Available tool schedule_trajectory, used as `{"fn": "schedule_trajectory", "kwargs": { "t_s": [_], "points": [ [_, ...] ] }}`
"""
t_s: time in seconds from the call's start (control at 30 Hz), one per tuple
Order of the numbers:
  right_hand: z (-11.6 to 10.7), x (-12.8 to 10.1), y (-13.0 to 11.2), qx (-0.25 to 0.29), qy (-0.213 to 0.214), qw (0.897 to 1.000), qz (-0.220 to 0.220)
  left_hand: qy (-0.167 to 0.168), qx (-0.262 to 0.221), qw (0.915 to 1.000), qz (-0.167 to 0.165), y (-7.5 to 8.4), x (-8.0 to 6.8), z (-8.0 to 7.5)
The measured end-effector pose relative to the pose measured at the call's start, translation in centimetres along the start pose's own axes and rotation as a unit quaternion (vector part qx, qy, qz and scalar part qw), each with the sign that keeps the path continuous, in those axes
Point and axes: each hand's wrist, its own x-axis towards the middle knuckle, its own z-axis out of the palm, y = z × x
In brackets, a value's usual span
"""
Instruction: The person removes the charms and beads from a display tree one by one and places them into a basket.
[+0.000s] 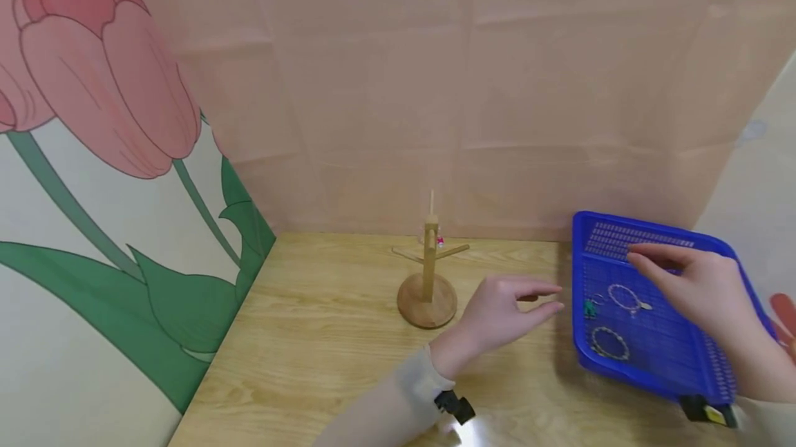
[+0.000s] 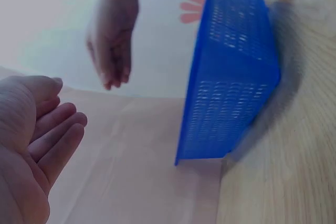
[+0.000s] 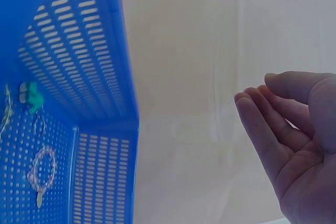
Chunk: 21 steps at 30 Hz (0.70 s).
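Note:
A blue plastic basket (image 1: 662,360) stands on the right of the table. Inside lie a pale beaded bracelet with a small tag (image 1: 624,298), a second beaded bracelet (image 1: 610,343) and a green charm with a ring (image 1: 589,308). My right hand (image 1: 709,288) hovers over the basket, thumb and fingers apart with nothing between them. To the basket's left, my left hand (image 1: 494,310) is held above the table, also holding nothing. Behind it rises a wooden stand with peg arms (image 1: 429,271); a small pink bead piece (image 1: 440,242) shows beside its post.
The wooden table (image 1: 323,322) ends at a hanging pinkish cloth (image 1: 373,101) along the back. A wall with large painted tulips (image 1: 106,81) slants down the left side. In the left wrist view, the basket's perforated side (image 2: 231,98) rises from the tabletop.

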Motion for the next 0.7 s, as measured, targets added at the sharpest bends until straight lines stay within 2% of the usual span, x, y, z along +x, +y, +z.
{"fn": "schedule_trajectory", "kwargs": {
  "t_s": [0.17,0.37,0.6,0.7],
  "points": [
    [0.5,0.2,-0.7,0.018,-0.01,1.0,-0.006,0.076,-0.072,0.9945,0.01,-0.3,-1.4,-2.8],
    [1.1,0.6,-2.3,0.051,-0.021,0.998,-0.024,0.154,-0.116,0.981,0.023,-0.1,-3.0,-6.1],
    [2.9,1.5,-4.6,0.076,-0.031,0.996,-0.039,0.261,-0.147,0.9522,0.058,-0.2,-4.6,-9.5],
    [3.8,1.9,-5.7,0.091,-0.024,0.994,-0.052,0.303,-0.14,0.9413,0.051,-0.7,-5.1,-10.3]
  ]
}}
